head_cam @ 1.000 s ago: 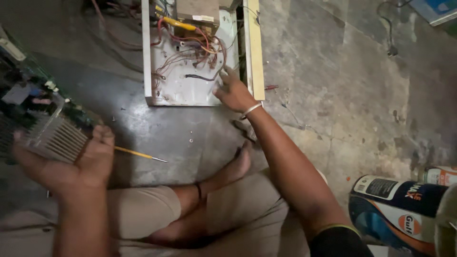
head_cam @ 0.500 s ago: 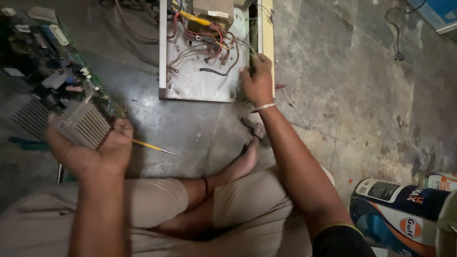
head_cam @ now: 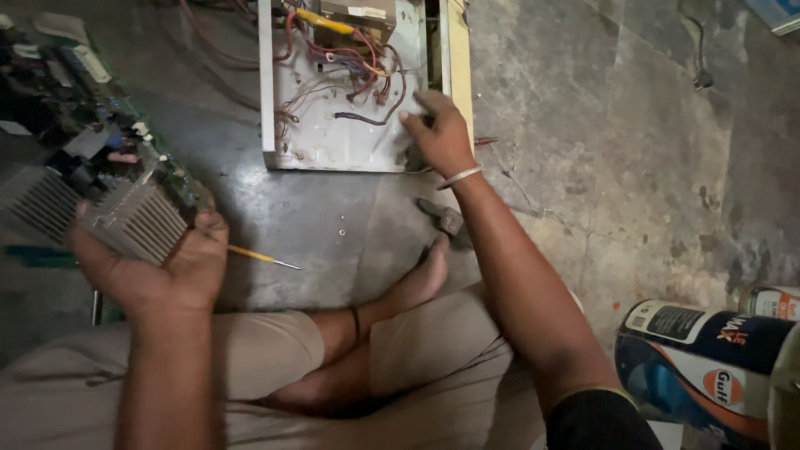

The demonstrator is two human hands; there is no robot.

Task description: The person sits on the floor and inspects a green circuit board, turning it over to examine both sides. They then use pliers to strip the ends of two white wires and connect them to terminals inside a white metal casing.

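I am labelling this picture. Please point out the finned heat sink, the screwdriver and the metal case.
heat sink (head_cam: 137,221), head view, on its fins
screwdriver (head_cam: 250,254), head view, on its yellow handle
metal case (head_cam: 333,150), head view, on its bare floor

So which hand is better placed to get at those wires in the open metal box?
The right hand, probably: it already rests on the metal box beside the wires. The left hand is occupied holding the circuit board.

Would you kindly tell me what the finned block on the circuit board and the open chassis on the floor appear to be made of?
The finned block, held by the left hand, looks like bare aluminium: dull grey, thin parallel fins. The open chassis, touched by the right hand, seems to be painted sheet metal: flat pale panel, folded edges, scuffed matte finish.
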